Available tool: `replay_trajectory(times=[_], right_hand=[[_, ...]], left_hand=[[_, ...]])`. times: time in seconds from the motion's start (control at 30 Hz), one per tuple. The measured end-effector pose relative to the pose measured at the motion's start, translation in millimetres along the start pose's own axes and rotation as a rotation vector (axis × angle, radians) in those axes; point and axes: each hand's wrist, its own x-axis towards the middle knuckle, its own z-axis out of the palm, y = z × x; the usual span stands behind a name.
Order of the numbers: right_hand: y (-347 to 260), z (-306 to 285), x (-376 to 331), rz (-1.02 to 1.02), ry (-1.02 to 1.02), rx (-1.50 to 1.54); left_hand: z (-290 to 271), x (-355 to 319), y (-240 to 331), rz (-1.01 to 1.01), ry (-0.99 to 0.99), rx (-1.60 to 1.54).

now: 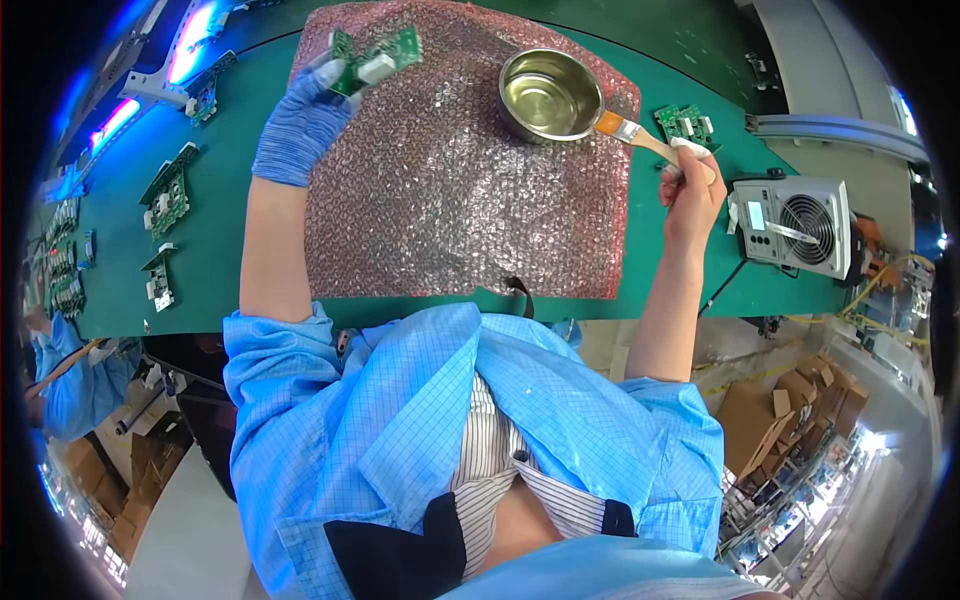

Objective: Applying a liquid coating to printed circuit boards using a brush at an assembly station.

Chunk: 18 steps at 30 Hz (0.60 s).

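My left hand (pixel 305 118), in a blue knitted glove, is closed on a green circuit board (pixel 400 48) with a white block on it, held up over the far left of a bubble-wrap sheet (pixel 430 210). On the right, my bare right hand (pixel 692 200) grips the wooden handle of a brush (pixel 640 137). White wrapping covers part of that handle by my fingertips. The brush's bristle end lies at the rim of a round metal bowl (pixel 550 95), which holds some clear yellowish liquid. Behind my right hand lies another circuit board (pixel 688 122).
A green mat (pixel 225 270) covers the bench. Several circuit boards (pixel 167 195) lie at the left, below a lit purple-blue lamp (pixel 190 45). A white fan unit (pixel 795 225) stands at the right. Another person's blue sleeve (pixel 85 390) shows at far left; cardboard boxes (pixel 760 420) sit lower right.
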Motion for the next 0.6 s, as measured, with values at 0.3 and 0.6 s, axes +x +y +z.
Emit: replay_trajectory(times=[0.3, 0.6], right_hand=[[-10.3, 13.1, -23.5, -0.128, -0.264, 0.011], [-12.0, 37.2, -25.7, -0.192, -0.651, -0.174]], left_hand=[[47.7, -29.6, -22.5, -0.182, -0.179, 0.383], [53.4, -31.9, -41.9, -0.269, -0.373, 0.545]])
